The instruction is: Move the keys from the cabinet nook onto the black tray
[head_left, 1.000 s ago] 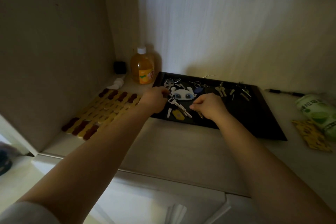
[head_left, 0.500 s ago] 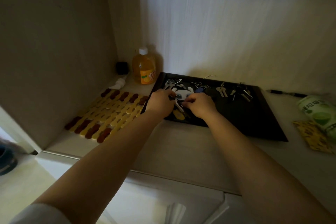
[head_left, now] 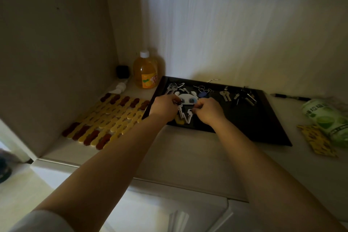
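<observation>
**Keys being set down on tray, both hands engaged**

While both hands were held over the near-left part of the black tray (head_left: pixel 263 133), a bunch of pale keys (head_left: pixel 185 116) was seen dangling between them, tips just above or touching the tray floor. The left hand (head_left: pixel 163 107) was curled closed on the ring end of that bunch; the right hand (head_left: pixel 208 110) was pinched narrow on the other end. A white pixel-style charm (head_left: pixel 188 99) lay just behind the hands, on the tray. Other key bunches (head_left: pixel 243 97) were already spread along the tray's far side. No loose keys were made out on the nook shelf off the tray, though dim light limited this.

Step judged: placing, near task end. Next move would call for lowering the bunch flat and letting go with both hands.

Open tray floor was left at its right half. The tray's left rim sat just beside a yellow-and-brown mat (head_left: pixel 113 118); an orange bottle (head_left: pixel 145 73) stood near its far-left corner. A pen (head_left: pixel 290 97) and a green packet (head_left: pixel 327 118) lay right of the tray.
</observation>
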